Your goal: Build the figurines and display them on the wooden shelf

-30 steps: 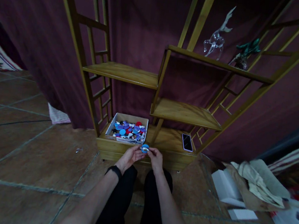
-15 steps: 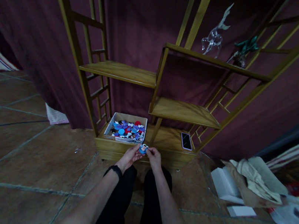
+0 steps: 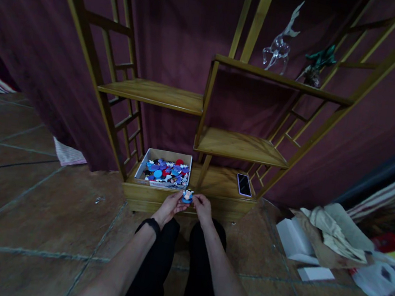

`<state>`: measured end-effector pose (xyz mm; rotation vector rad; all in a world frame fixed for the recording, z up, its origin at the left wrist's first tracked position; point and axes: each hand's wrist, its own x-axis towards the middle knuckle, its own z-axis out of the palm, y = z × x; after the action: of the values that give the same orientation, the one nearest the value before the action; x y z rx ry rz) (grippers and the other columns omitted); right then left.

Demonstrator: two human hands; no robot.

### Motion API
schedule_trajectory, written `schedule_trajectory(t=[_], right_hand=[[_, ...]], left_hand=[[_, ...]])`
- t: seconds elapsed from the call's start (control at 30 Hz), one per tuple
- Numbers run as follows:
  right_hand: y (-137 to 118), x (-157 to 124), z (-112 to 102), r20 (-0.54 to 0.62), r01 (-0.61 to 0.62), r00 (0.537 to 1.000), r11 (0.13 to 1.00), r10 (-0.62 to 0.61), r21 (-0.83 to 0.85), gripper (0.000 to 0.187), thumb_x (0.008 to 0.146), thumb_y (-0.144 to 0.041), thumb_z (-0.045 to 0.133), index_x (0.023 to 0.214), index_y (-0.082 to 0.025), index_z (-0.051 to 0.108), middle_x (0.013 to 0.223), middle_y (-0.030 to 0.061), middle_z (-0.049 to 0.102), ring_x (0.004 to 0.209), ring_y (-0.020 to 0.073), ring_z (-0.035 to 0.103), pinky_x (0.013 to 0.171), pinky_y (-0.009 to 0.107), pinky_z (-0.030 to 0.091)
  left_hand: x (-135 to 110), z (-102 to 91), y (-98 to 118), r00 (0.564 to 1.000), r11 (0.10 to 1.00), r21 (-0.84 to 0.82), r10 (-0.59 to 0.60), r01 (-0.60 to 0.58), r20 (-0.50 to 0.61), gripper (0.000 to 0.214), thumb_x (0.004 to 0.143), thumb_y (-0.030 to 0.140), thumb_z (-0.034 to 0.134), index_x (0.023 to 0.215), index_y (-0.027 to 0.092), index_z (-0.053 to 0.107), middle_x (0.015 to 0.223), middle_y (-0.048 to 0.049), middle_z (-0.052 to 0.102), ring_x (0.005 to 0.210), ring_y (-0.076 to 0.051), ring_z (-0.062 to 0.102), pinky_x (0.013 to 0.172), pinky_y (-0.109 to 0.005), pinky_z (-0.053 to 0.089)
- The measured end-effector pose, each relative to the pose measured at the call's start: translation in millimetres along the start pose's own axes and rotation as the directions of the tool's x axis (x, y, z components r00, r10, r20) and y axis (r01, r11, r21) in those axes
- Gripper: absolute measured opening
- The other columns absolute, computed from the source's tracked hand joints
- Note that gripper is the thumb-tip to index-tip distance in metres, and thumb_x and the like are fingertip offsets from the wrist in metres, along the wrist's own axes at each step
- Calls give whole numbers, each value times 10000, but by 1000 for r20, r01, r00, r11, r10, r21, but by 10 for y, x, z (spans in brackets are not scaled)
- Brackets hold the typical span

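A small blue and white figurine [image 3: 187, 196] with a pale pinkish front is held between my hands, just in front of the shelf's low base. My left hand [image 3: 171, 205], with a dark band at the wrist, closes its fingers around the left side of it. The thumb and fingertips of my right hand [image 3: 202, 209] pinch at its right edge. Directly beyond my left hand stands an open cardboard box [image 3: 143, 179], full of small blue, purple, red and white pieces. The fingers partly hide the figurine's sides.
A phone [image 3: 244, 185] lies on the base of the wooden shelf unit [image 3: 157, 94], to the right of the box. Higher up stand a clear deer figure [image 3: 278, 51] and a green ornament [image 3: 317, 64]. White boxes [image 3: 297, 239] and a plastic bag [image 3: 376, 278] lie on the floor at right.
The figurine has turned slightly in my fingers and shows its front more plainly. The view has shifted a little, and both hands stay close together on it.
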<state>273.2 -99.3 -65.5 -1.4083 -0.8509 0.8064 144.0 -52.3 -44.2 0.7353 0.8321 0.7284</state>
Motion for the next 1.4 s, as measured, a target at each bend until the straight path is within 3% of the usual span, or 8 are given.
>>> schedule_trajectory(t=[0.47,0.67,0.97,1.1,1.4], right_hand=[[-97,-67,-59,60,-14,998,995,8,103,251,666,-417,608,772,-202,681,578,-12,592,513,110,496,493,223,414],[-158,-93,-89,57,1,998,992,-8,130,254,647,-415,635,763,-191,666,561,-27,575,484,96,476,478,216,401],[-40,9,-143,115,-12,993,999,8,37,172,633,-359,646,664,-191,635,526,-53,551,436,75,458,449,202,392],[-17,-1,-195,148,-28,989,999,25,21,165,632,-349,642,660,-189,612,549,-51,565,430,69,452,436,198,388],[-44,-72,-127,82,-13,997,1000,14,-14,104,676,-295,610,668,-192,609,577,-28,573,471,101,480,458,231,408]], left_hand=[[-2,-11,20,999,1000,11,-21,21,32,292,816,368,543,880,92,612,737,-123,691,632,-155,662,560,-220,524],[-64,12,55,993,999,31,-29,26,117,232,772,295,613,883,91,619,737,-122,695,660,-163,666,574,-218,518],[-101,35,23,988,988,123,73,-89,134,217,676,247,697,830,105,642,697,-81,685,583,-134,642,546,-199,491],[-101,61,8,985,985,158,41,-68,168,219,678,262,695,830,111,643,712,-77,685,583,-131,637,551,-203,488],[-116,43,49,985,985,169,-14,-15,170,180,737,219,642,876,109,612,752,-86,694,636,-152,646,596,-229,508]])
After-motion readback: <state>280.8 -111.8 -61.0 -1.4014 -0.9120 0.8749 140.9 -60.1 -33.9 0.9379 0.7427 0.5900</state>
